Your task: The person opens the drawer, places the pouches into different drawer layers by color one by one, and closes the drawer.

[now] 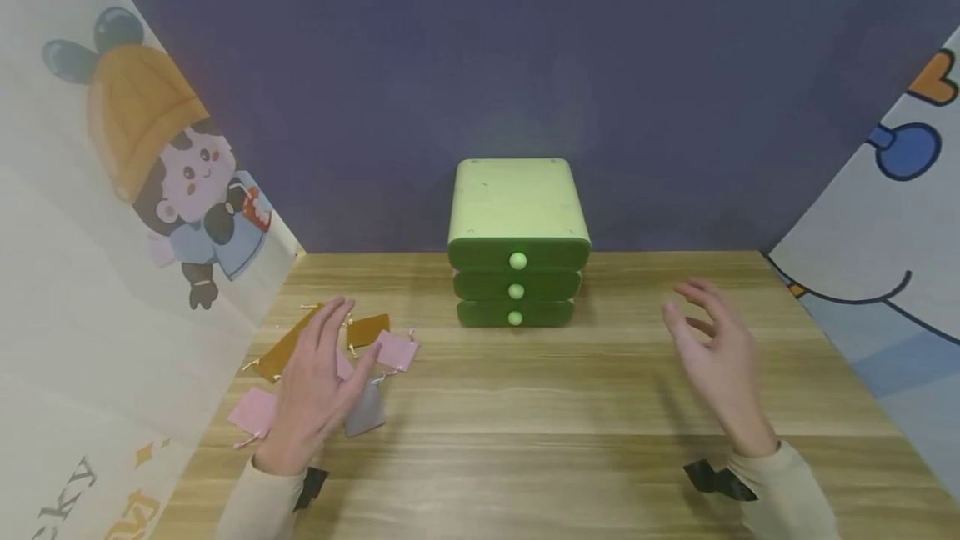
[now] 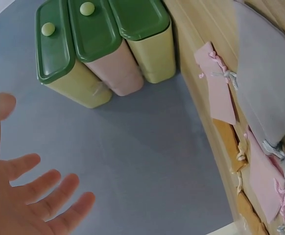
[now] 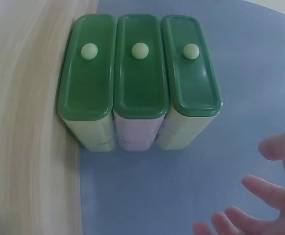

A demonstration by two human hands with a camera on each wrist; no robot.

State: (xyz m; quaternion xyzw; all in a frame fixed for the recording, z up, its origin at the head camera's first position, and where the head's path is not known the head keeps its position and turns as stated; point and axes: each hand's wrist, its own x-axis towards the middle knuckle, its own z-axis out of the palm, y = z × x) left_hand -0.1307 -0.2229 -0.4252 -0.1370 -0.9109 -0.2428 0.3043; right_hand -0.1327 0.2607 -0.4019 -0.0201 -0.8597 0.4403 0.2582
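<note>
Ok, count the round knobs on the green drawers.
3: one on the top drawer, one on the middle drawer and one on the bottom drawer. All three drawer fronts show fully, so no knob there is hidden.

White, smooth side panel (image 1: 67,298), head view, 8 o'clock: slanting grey lettering (image 1: 66,490) reads "cky" (cropped at the frame's edge); at its 4 o'clock, cut-off orange lettering (image 1: 133,517) is not clearly legible.

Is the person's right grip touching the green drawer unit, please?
Apart: in the head view, bare tabletop shows between the right grip and the drawer unit.
</note>
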